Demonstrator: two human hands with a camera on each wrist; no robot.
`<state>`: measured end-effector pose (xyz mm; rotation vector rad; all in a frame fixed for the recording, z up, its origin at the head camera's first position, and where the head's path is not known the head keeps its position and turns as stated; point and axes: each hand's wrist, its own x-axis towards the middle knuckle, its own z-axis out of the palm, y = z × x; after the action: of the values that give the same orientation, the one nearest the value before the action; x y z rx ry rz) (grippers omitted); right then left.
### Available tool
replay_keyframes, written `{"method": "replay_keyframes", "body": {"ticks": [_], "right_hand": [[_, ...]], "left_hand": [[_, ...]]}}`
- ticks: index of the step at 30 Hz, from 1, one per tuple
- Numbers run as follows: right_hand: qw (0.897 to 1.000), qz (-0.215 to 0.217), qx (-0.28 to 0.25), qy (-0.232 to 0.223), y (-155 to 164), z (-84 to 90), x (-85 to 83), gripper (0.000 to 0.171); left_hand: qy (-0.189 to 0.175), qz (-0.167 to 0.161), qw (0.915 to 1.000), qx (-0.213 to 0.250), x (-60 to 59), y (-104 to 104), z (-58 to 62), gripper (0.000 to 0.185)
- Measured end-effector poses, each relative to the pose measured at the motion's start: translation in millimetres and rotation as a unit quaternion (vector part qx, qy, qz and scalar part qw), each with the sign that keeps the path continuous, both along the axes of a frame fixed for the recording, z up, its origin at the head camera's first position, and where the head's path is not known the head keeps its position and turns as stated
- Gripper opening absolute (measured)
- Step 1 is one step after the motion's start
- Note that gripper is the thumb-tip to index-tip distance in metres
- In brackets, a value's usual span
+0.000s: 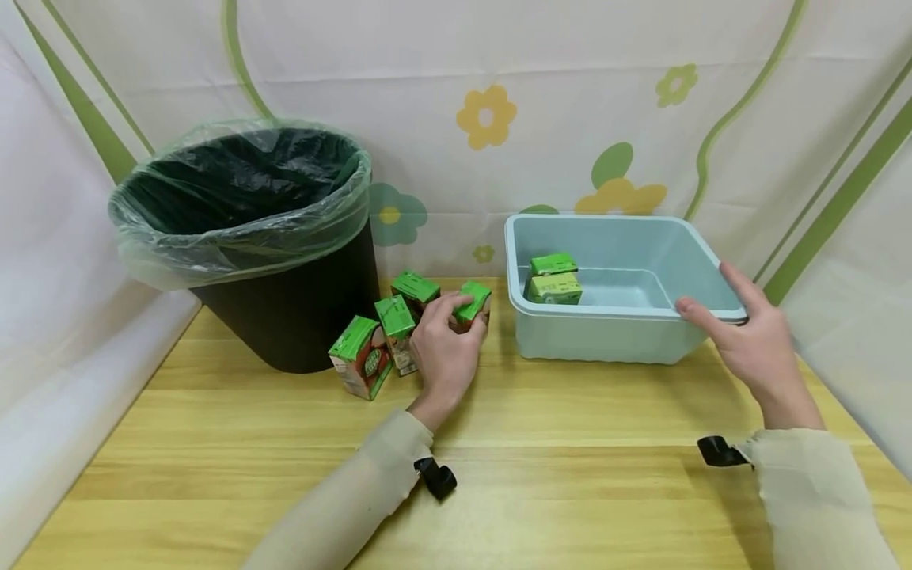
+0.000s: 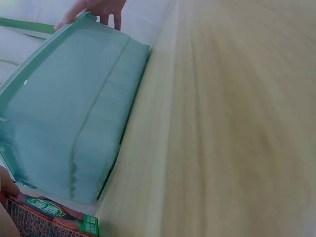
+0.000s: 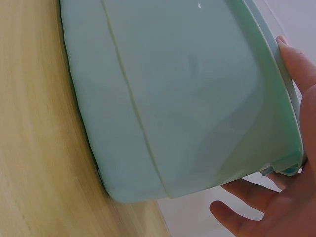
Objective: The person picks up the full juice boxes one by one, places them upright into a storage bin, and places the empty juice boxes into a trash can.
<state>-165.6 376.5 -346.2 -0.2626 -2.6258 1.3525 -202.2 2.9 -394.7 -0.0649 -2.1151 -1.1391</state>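
My left hand [image 1: 447,344] pinches a small juice box [image 1: 473,301] with a green top and a red printed side, between thumb and fingers. In the left wrist view that juice box [image 2: 54,217] shows at the lower left, close to the tub. Several more juice boxes [image 1: 363,356] stand just left of this hand, one partly behind it. My right hand [image 1: 762,344] grips the front right corner of a pale blue plastic tub [image 1: 591,336], thumb on the rim. From the right wrist view, the fingers [image 3: 247,195] reach round the tub's end wall. Inside the tub, two boxes [image 1: 556,289] sit at the left.
A black bin [image 1: 299,317] lined with a translucent green bag [image 1: 249,257] stands at the left, beside the loose boxes. All this rests on a wooden table [image 1: 541,491]. A white curtain [image 1: 427,47] with printed flowers hangs behind.
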Motion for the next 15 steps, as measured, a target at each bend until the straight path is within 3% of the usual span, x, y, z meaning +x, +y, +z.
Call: {"method": "replay_keyframes", "body": {"ticks": [10, 15], "right_hand": [[1.0, -0.002, 0.005, 0.007, -0.1, -1.6, -0.6, 0.089], [1.0, -0.001, 0.006, 0.009, -0.3, -1.2, -0.9, 0.088]], "left_hand": [[0.001, 0.001, 1.0, 0.009, -0.7, 0.8, 8.3, 0.022], [0.039, -0.009, 0.9989, 0.024, -0.5, 1.3, 21.6, 0.021]]}}
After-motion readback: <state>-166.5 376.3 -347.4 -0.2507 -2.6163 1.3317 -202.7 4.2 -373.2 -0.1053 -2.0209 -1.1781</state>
